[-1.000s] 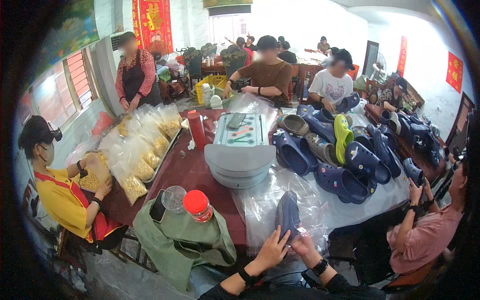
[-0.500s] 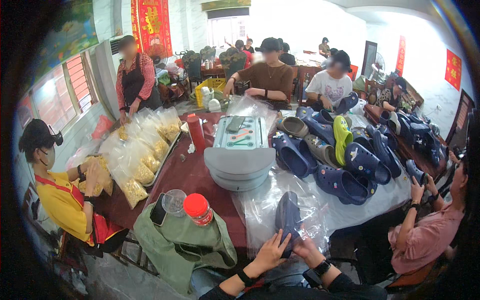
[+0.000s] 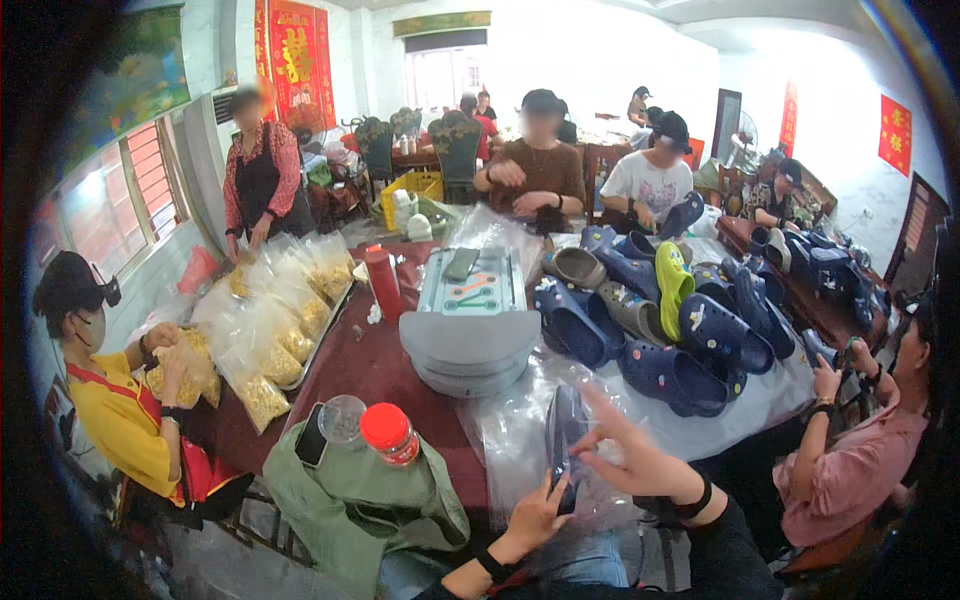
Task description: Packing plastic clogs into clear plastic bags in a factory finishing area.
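- Left hand [image 3: 532,512] holds the lower end of a dark blue clog [image 3: 566,440], thumb and fingers pinched on its edge. Grip is closed on the shoe.
- Right hand [image 3: 630,455] is at the upper side of the same clog, palm against it, index and middle fingers spread upward. Grip is loose: touching, not clamped.
- Change from a second ago: both hands were then wrapped low around the clog, and it lay flatter over the clear plastic bags [image 3: 520,430]. Now the clog stands more on end and the right fingers have opened and lifted.
- My reading: the shoe is being turned or repositioned in hand, with the left hand carrying it; I cannot tell whether it is inside a bag or only in front of one.
- Clog sits at the near edge of the bench [image 3: 370,365], above my lap, just right of a green cloth bag [image 3: 350,500].
- On that bag: a jar with a red lid [image 3: 388,432], a clear cup [image 3: 343,418] and a phone [image 3: 311,436].
- Further along: a grey stack of trays [image 3: 470,345], then a heap of blue clogs [image 3: 690,340] with one yellow-green clog [image 3: 673,285].
- Other people sit around the bench; one on the left in yellow handles packets of snacks [image 3: 265,340].
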